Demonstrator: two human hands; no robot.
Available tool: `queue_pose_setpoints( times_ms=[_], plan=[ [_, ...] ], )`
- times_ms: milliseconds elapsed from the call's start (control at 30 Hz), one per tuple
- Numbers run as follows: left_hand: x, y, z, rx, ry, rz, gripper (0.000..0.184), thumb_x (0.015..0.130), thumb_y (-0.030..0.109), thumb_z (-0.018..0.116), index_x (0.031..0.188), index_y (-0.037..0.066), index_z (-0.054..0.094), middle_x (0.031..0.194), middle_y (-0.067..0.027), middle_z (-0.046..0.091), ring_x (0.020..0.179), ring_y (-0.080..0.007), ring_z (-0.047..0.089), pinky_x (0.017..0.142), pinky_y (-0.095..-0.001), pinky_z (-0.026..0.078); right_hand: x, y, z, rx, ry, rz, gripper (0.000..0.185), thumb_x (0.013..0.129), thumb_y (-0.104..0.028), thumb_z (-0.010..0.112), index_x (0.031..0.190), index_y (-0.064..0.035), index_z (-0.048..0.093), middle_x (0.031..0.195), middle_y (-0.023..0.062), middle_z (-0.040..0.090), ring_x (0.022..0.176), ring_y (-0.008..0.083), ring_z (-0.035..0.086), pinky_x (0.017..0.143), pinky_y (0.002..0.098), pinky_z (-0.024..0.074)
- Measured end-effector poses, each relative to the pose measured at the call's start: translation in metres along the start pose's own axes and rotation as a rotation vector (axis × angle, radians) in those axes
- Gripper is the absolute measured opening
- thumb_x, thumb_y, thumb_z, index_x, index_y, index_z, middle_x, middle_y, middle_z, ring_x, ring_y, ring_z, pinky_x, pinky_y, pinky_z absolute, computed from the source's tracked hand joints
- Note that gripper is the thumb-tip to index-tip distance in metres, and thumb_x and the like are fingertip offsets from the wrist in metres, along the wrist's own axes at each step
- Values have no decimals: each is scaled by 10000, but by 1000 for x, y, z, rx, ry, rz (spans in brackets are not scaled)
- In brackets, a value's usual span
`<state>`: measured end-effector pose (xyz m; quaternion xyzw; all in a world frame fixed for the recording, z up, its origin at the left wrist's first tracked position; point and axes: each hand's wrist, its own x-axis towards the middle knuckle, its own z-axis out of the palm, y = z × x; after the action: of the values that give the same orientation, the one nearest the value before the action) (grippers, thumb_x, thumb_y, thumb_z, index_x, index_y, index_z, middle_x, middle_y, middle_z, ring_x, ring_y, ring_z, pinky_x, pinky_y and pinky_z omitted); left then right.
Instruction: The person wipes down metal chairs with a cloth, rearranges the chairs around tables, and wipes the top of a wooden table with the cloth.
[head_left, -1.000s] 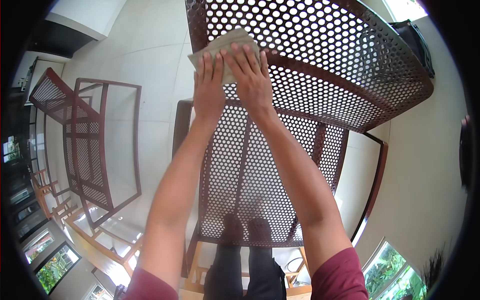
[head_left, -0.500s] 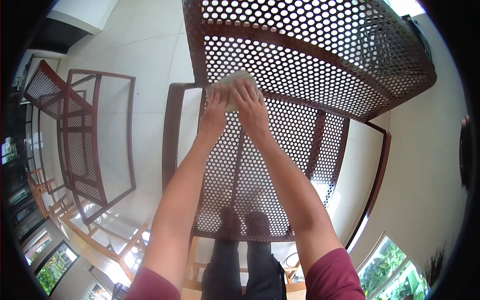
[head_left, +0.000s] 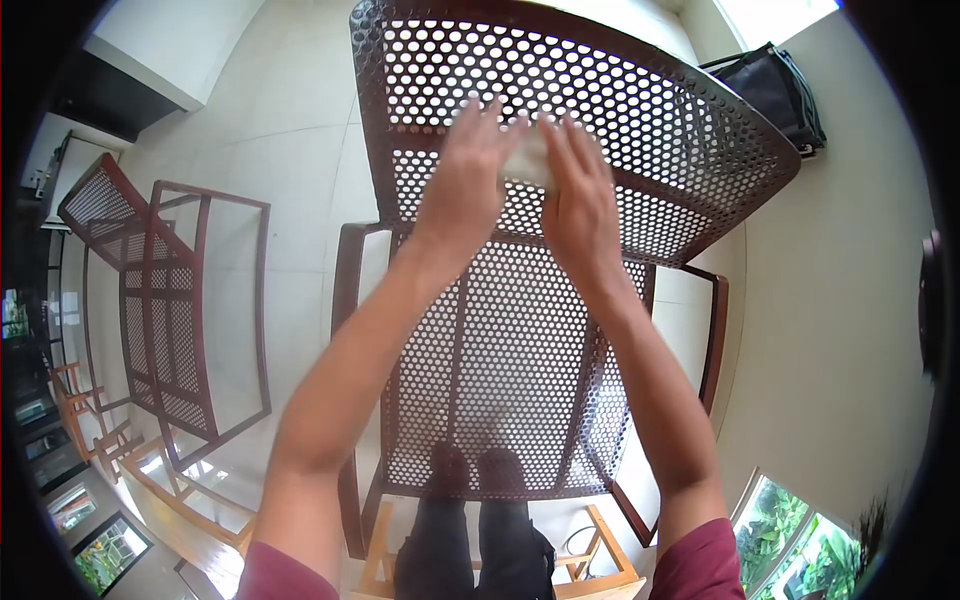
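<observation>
A pale greyish cloth (head_left: 528, 165) is bunched between my two hands, in front of the lower part of the perforated brown metal backrest (head_left: 640, 205). My left hand (head_left: 465, 180) holds its left side, fingers pointing up and smeared by motion. On the right side, my right hand (head_left: 580, 195) grips it with the fingers long and close together. Much of the cloth is hidden by the hands. Below them stretches the perforated seat (head_left: 515, 340) of the same bench, with brown metal frame bars along its sides.
Another perforated metal bench (head_left: 165, 310) stands on the left on the pale floor (head_left: 295, 150). A black folded bag-like item (head_left: 765, 95) is behind the backrest at upper right. A wooden stool or chair (head_left: 605, 550) is by my legs. Windows show greenery at lower right.
Both hands have moved up and right from the seat-backrest joint, taking the cloth along. They are farther apart, no longer laid flat over it. The view has shifted, revealing more of the black item.
</observation>
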<state>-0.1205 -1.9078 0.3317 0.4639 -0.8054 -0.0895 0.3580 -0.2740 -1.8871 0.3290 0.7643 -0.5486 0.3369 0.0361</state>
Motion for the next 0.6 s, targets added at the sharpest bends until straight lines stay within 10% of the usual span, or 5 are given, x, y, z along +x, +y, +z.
queue_pose_setpoints(
  times_ms=[133, 200, 600],
  plan=[
    [79, -10, -16, 368, 193, 216, 732, 782, -118, 488, 1455, 166, 424, 1495, -138, 392, 1419, -341, 301, 1163, -437, 286, 77, 5, -14, -395, 184, -58, 612, 845, -6, 499, 1436, -146, 417, 1482, 74, 422, 1400, 290, 343, 1142, 539, 273],
    [102, -42, 7, 595, 156, 266, 636, 861, -21, 433, 1483, 86, 354, 1537, -168, 320, 1440, -328, 271, 1166, -405, 290, 96, 34, 12, -213, 95, -115, 655, 839, 23, 459, 1478, -63, 344, 1546, 170, 303, 1462, 320, 223, 1203, 487, 134],
    [37, -64, 57, 304, 67, 201, 699, 777, -103, 472, 1457, 20, 372, 1538, -178, 299, 1450, -363, 221, 1187, -422, 251, 36, 64, 90, -265, 103, -121, 686, 849, 25, 488, 1488, -174, 339, 1548, 94, 320, 1440, 322, 277, 1143, 563, 254]
  ],
)
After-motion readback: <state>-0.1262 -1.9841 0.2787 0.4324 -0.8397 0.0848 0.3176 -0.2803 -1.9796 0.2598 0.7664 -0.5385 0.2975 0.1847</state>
